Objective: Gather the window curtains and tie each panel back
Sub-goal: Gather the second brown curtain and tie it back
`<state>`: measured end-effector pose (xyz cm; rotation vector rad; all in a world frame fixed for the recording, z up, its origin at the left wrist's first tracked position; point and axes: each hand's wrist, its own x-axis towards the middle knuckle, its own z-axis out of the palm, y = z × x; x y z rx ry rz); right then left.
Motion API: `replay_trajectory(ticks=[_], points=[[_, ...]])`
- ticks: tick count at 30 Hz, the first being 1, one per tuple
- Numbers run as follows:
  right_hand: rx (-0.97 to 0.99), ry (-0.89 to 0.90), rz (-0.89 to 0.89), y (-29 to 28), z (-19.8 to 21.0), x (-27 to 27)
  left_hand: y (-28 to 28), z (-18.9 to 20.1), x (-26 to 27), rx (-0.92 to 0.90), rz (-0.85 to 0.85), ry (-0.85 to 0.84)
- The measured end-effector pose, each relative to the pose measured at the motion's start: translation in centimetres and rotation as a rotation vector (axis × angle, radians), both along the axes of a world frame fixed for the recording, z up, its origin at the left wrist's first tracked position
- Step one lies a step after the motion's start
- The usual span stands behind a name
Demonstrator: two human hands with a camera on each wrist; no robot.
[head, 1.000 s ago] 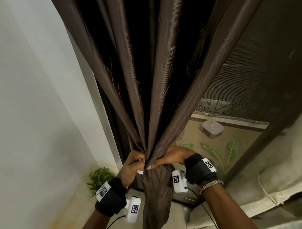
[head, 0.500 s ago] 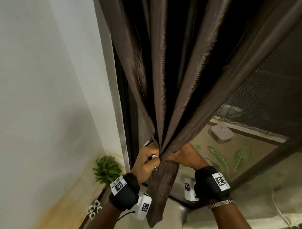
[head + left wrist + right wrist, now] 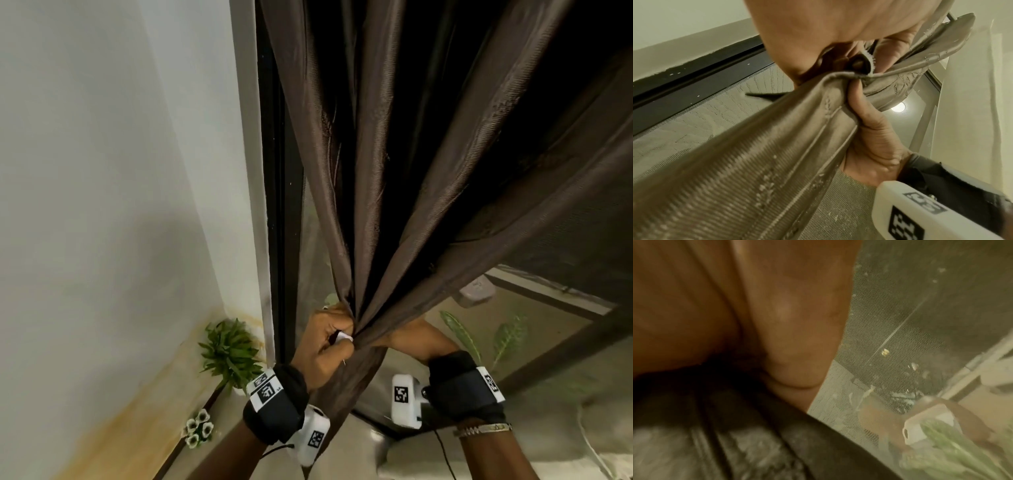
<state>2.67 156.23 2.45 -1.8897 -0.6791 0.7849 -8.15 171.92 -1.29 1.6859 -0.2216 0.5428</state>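
Curtain (image 3: 370, 205) bunched at its waist, left hand (image 3: 325, 346) gripping it with a white tie strip (image 3: 343, 337), right hand (image 3: 407, 339) clutching folds opposite.

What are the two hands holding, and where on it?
Both the left hand and right hand grip the brown curtain at its gathered, bunched waist, low down, where the folds meet.

No readable text shows; the wrist bands (image 3: 263, 391) bear only black-and-white marker patterns.

Both hands clutched the gathered brown curtain (image 3: 370, 205) — left hand (image 3: 325, 346) pinching a white strip (image 3: 343, 337), right hand (image 3: 416, 339) just right of it, behind the folds.
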Motion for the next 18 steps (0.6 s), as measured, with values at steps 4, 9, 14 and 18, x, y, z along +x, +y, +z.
replay_trajectory(ticks=[4,9,14,18], points=[[-0.014,0.034,0.016,-0.3,-0.6,-0.6,-0.7,0.2,-0.6,-0.009,0.003,-0.034],[-0.011,0.119,-0.063,-0.1,-0.3,-1.3,-1.0,0.0,-1.2,-0.012,-0.003,-0.055],[-0.049,0.059,0.019,0.0,0.1,-1.0,-0.3,0.0,-1.4,-0.04,-0.034,-0.053],[-0.147,-0.019,0.066,0.4,0.9,-0.7,0.1,-0.7,-1.1,-0.063,-0.019,-0.005]])
